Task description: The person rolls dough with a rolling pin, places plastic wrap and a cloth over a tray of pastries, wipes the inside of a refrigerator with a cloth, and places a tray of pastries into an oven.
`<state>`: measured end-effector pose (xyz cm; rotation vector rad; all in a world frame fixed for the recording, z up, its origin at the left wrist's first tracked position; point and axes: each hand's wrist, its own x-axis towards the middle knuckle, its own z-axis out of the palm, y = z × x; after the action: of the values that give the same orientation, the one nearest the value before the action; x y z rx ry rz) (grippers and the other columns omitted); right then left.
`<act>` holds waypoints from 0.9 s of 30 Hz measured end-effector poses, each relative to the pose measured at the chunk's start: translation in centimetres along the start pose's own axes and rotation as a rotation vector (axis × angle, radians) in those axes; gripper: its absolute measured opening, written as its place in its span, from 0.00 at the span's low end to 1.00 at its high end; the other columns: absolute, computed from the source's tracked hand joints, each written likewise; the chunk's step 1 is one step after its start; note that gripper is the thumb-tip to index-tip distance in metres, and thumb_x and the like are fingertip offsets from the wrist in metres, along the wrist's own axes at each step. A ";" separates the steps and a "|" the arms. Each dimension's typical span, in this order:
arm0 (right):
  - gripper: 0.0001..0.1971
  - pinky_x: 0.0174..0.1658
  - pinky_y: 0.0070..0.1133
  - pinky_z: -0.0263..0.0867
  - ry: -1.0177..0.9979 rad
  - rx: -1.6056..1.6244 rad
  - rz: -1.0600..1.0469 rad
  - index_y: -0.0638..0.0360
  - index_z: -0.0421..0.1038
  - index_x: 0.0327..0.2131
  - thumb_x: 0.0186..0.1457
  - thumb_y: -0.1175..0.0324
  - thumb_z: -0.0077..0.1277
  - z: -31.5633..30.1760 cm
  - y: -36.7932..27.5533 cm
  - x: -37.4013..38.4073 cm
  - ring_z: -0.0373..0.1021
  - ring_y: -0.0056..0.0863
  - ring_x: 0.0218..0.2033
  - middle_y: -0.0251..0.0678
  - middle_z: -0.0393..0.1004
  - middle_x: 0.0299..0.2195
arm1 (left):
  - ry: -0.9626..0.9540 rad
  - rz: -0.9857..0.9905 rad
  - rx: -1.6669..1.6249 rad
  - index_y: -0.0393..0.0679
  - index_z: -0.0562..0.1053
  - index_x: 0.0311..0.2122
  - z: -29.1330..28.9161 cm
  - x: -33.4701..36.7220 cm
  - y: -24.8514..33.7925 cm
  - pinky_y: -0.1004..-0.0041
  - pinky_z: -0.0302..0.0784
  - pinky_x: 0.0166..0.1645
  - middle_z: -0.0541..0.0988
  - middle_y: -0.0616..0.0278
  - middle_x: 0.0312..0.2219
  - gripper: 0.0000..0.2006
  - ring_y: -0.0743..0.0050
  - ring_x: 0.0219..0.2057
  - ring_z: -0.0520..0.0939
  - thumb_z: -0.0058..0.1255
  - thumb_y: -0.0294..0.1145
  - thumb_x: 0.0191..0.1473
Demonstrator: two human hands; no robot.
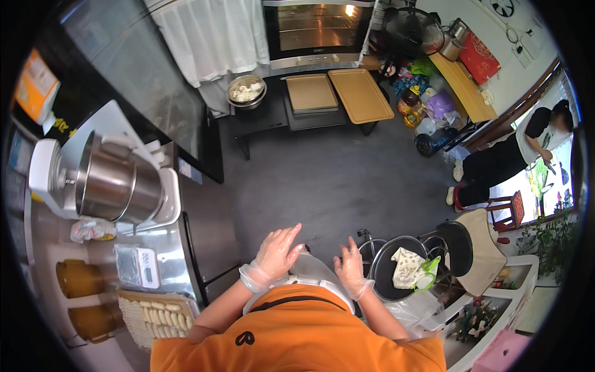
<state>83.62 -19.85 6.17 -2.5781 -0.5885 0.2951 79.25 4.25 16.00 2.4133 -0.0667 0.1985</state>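
Observation:
My left hand (277, 253), in a clear plastic glove, is held in front of my body with the fingers stretched out and nothing in it. My right hand (349, 268), also gloved, is raised a little to the right, fingers spread and empty. Neither hand touches anything that I can see. Nearest to the right hand is a round black seat (383, 286) with a patterned cloth (406, 268) on it. Beyond my left forearm, rows of pale dough rolls (166, 317) lie on a board at the counter.
On the left counter (170, 232) stand a steel-bowl mixer (108, 180) and a white kitchen scale (147, 268). Ahead, a low black table (271, 116) bears a steel bowl (248, 105) and baking trays (361, 95) before a lit oven (317, 31). Another person (514, 146) stands at far right.

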 end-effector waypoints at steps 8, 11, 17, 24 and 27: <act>0.19 0.51 0.34 0.57 0.198 0.199 0.159 0.67 0.65 0.44 0.48 0.70 0.49 -6.0 3.6 12.0 0.59 0.47 0.50 0.53 0.51 0.56 | -0.125 -0.003 0.073 0.39 0.64 0.49 4.5 15.7 -1.5 0.64 0.66 0.47 0.72 0.52 0.42 0.21 0.55 0.42 0.72 0.47 0.34 0.50; 0.19 0.52 0.34 0.56 0.274 0.175 0.158 0.68 0.65 0.44 0.48 0.71 0.49 -8.1 7.3 17.8 0.59 0.48 0.50 0.52 0.51 0.56 | -0.086 0.015 0.060 0.38 0.65 0.49 5.9 22.0 -2.8 0.64 0.66 0.48 0.72 0.52 0.42 0.20 0.55 0.42 0.72 0.46 0.33 0.51; 0.19 0.51 0.34 0.57 0.337 0.094 0.364 0.67 0.65 0.44 0.46 0.72 0.49 -12.7 16.3 24.2 0.59 0.49 0.49 0.54 0.52 0.55 | -0.120 0.094 0.035 0.38 0.66 0.48 9.1 36.6 -4.1 0.63 0.65 0.50 0.71 0.49 0.44 0.20 0.51 0.45 0.71 0.48 0.31 0.49; 0.19 0.51 0.33 0.58 0.380 0.094 0.710 0.64 0.66 0.44 0.46 0.70 0.50 -16.4 26.5 25.6 0.60 0.47 0.48 0.53 0.54 0.54 | -0.117 0.351 0.053 0.37 0.67 0.47 14.0 56.1 1.3 0.64 0.66 0.48 0.71 0.51 0.44 0.18 0.52 0.44 0.72 0.48 0.26 0.48; 0.19 0.51 0.34 0.58 0.361 0.092 0.759 0.63 0.66 0.44 0.45 0.70 0.51 -17.6 32.0 26.6 0.59 0.49 0.49 0.55 0.53 0.54 | -0.121 0.357 0.060 0.37 0.67 0.47 17.4 61.6 3.6 0.63 0.66 0.49 0.71 0.51 0.44 0.18 0.50 0.44 0.72 0.47 0.26 0.48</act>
<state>123.82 -40.18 2.87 -2.5655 0.5355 0.0833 141.88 -9.56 15.42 2.4556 -0.5556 0.2187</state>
